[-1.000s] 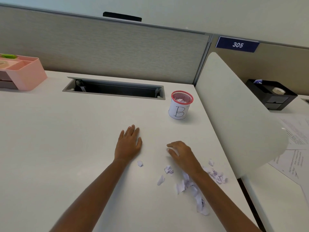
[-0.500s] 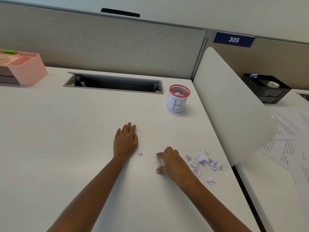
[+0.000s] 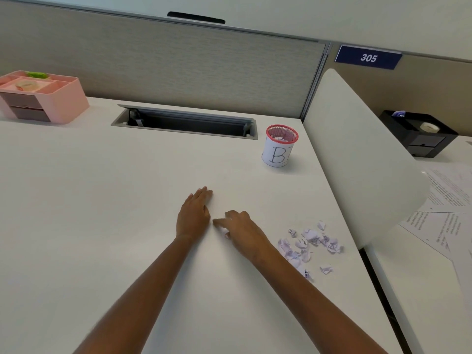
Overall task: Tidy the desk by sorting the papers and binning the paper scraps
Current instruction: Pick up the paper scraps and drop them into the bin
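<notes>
The mesh cup (image 3: 281, 145) holds crumpled paper. In front of it the left hand (image 3: 194, 215) lies flat, fingers straight. The right hand (image 3: 242, 233) curls round a half-hidden scrap (image 3: 225, 232), with loose scraps (image 3: 309, 241) just beside.
</notes>
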